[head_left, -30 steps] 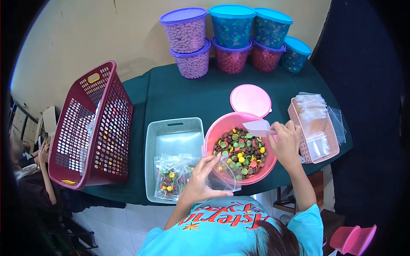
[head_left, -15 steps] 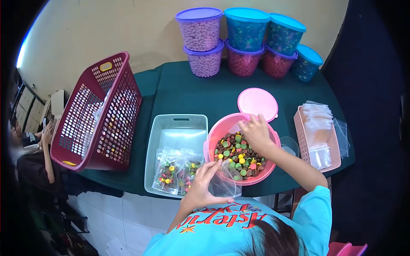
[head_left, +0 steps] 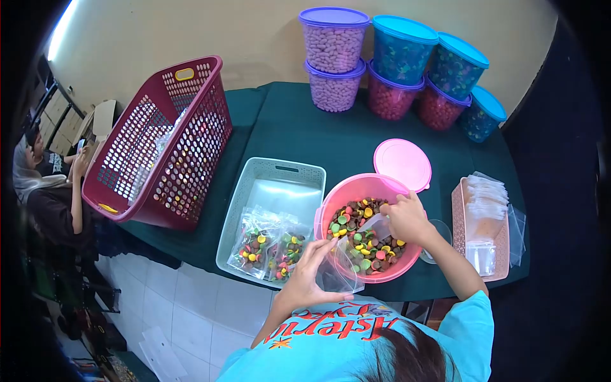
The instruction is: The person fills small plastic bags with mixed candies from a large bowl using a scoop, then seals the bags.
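Observation:
My left hand [head_left: 307, 280] pinches the rim of a clear plastic bag [head_left: 340, 270] at the near edge of a pink tub [head_left: 323, 245]. The tub holds chocolate candies [head_left: 350, 213] in brown, green, yellow and red. Over the tub, my right hand [head_left: 406, 219] is closed around a translucent white scoop [head_left: 380, 224], which points toward the bag's mouth. My fingers partly hide the scoop's handle. Left of the tub, a grey-green basket [head_left: 224, 245] contains filled candy bags [head_left: 254, 245].
A pink lid [head_left: 402, 164] lies behind the tub. At right, a pink basket [head_left: 503, 258] holds clear bags [head_left: 487, 197]. A maroon laundry basket [head_left: 207, 149] stands at left. Stacked lidded tubs [head_left: 337, 89] line the wall. Another person [head_left: 54, 204] sits at far left.
My right hand has drawn back toward me and to the right, and the scoop now shows more, angled toward the bag. The whole view has shifted slightly.

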`<state>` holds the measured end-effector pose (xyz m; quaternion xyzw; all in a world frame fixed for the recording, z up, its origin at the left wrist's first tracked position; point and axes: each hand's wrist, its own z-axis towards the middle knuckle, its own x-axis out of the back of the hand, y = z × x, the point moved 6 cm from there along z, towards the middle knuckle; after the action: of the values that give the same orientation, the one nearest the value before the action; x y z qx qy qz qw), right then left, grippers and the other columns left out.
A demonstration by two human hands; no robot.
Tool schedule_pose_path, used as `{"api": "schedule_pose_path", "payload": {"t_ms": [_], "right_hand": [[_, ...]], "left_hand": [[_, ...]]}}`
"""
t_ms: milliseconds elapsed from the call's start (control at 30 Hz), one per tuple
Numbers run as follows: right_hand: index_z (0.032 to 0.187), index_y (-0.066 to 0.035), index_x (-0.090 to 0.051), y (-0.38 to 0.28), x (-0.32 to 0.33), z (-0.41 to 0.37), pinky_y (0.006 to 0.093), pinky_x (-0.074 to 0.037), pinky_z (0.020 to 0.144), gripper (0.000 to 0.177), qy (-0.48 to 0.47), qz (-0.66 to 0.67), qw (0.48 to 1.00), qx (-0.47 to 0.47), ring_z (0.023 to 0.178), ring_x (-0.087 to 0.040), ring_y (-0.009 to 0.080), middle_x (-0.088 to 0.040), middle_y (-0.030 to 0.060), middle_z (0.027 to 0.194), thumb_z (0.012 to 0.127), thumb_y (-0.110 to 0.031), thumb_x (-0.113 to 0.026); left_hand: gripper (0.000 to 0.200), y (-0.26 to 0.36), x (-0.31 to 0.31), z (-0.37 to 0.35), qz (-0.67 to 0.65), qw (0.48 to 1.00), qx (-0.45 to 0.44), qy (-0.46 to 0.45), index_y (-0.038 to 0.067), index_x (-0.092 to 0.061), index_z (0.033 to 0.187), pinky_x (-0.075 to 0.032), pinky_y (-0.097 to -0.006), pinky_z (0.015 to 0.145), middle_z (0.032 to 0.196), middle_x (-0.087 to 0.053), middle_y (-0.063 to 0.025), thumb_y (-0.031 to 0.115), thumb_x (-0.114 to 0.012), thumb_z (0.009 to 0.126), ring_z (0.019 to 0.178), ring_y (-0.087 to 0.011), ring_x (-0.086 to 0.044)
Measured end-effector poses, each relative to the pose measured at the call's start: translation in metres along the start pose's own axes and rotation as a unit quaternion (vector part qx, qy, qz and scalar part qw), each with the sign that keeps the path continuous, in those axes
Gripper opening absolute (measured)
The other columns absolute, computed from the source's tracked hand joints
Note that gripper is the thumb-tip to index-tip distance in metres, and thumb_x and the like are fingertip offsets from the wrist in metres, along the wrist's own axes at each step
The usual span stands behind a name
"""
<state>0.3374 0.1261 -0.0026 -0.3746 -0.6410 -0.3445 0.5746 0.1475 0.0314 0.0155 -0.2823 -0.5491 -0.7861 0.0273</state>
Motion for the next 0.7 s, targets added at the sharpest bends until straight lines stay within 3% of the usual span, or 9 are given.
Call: {"api": "schedule_pose_path", "payload": {"t_ms": [67,133,267,300,400,433,533,567,700], "right_hand": [[0.079,-0.012,-0.063,0.002,-0.003,0.000,0.0365,-0.032,0.072,0.021,-0.007,0.015,1.000,0.012,0.077,-0.057,0.0213,-0.061,0.0059,0.065,0.057,-0.011,-0.061],[0.077,-0.011,-0.063,-0.008,-0.016,-0.003,0.0372,-0.032,0.071,0.022,-0.096,0.147,0.984,0.035,0.077,-0.058,0.0203,-0.062,0.0060,0.068,0.056,-0.013,-0.062],[0.078,-0.011,-0.064,-0.001,-0.030,-0.010,0.0377,-0.031,0.073,0.023,-0.147,0.252,0.954,0.067,0.076,-0.058,0.0218,-0.062,0.0051,0.073,0.059,-0.024,-0.064],[0.076,-0.011,-0.064,0.000,-0.033,-0.010,0.0375,-0.030,0.074,0.023,-0.207,0.233,0.950,0.034,0.077,-0.056,0.0215,-0.061,0.0037,0.073,0.066,-0.031,-0.061],[0.074,-0.010,-0.064,-0.001,-0.030,-0.011,0.0373,-0.030,0.074,0.025,-0.211,0.257,0.943,0.016,0.076,-0.055,0.0212,-0.060,0.0039,0.071,0.073,-0.034,-0.056],[0.074,-0.010,-0.065,-0.003,-0.027,-0.011,0.0374,-0.028,0.075,0.028,-0.205,0.263,0.943,0.024,0.068,-0.055,0.0219,-0.059,0.0072,0.066,0.078,-0.034,-0.052],[0.077,-0.008,-0.064,0.002,-0.025,-0.006,0.0375,-0.033,0.073,0.027,-0.148,0.326,0.933,0.040,0.061,-0.055,0.0227,-0.058,0.0105,0.062,0.078,-0.031,-0.052],[0.075,-0.004,-0.063,0.004,-0.018,-0.007,0.0367,-0.039,0.066,0.026,-0.102,0.384,0.917,0.032,0.056,-0.055,0.0236,-0.057,0.0121,0.060,0.079,-0.027,-0.052],[0.072,0.004,-0.059,0.010,0.018,-0.012,0.0343,-0.043,0.054,0.029,0.007,0.401,0.916,0.023,0.053,-0.055,0.0207,-0.055,0.0133,0.055,0.080,-0.022,-0.051]], "left_hand": [[0.096,0.001,0.000,0.001,0.000,1.000,0.005,-0.004,0.002,-0.036,0.127,-0.036,-0.0381,0.092,0.118,-0.039,-0.0172,0.037,-0.081,0.050,0.111,-0.0299,-0.042],[0.096,0.000,0.001,0.001,0.000,1.000,0.013,-0.006,0.002,-0.036,0.127,-0.037,-0.0380,0.092,0.118,-0.039,-0.0170,0.037,-0.081,0.050,0.111,-0.0298,-0.042],[0.094,-0.003,0.006,0.000,-0.002,1.000,-0.011,-0.003,0.002,-0.038,0.125,-0.037,-0.0385,0.091,0.116,-0.040,-0.0170,0.035,-0.082,0.048,0.110,-0.0300,-0.043],[0.094,-0.003,0.007,0.001,-0.005,1.000,-0.022,0.002,0.002,-0.038,0.124,-0.037,-0.0388,0.091,0.115,-0.041,-0.0170,0.035,-0.082,0.048,0.109,-0.0302,-0.043],[0.097,-0.005,0.015,0.006,-0.032,0.998,0.002,0.045,0.001,-0.042,0.120,-0.038,-0.0378,0.089,0.113,-0.044,-0.0165,0.035,-0.084,0.039,0.107,-0.0295,-0.045],[0.095,-0.006,0.018,0.008,-0.021,0.998,-0.011,0.062,0.000,-0.043,0.120,-0.039,-0.0372,0.088,0.111,-0.044,-0.0164,0.032,-0.084,0.040,0.105,-0.0285,-0.047],[0.093,-0.010,0.023,0.015,-0.015,0.997,-0.010,0.074,0.000,-0.042,0.120,-0.039,-0.0365,0.088,0.110,-0.045,-0.0160,0.027,-0.083,0.042,0.104,-0.0284,-0.048],[0.089,-0.011,0.024,0.018,-0.013,0.998,-0.015,0.066,-0.001,-0.041,0.121,-0.038,-0.0367,0.088,0.110,-0.045,-0.0158,0.023,-0.080,0.045,0.104,-0.0285,-0.048],[0.086,-0.012,0.025,0.030,-0.017,0.997,-0.038,0.063,0.002,-0.040,0.123,-0.038,-0.0376,0.089,0.112,-0.044,-0.0159,0.021,-0.079,0.048,0.104,-0.0285,-0.047]]}}
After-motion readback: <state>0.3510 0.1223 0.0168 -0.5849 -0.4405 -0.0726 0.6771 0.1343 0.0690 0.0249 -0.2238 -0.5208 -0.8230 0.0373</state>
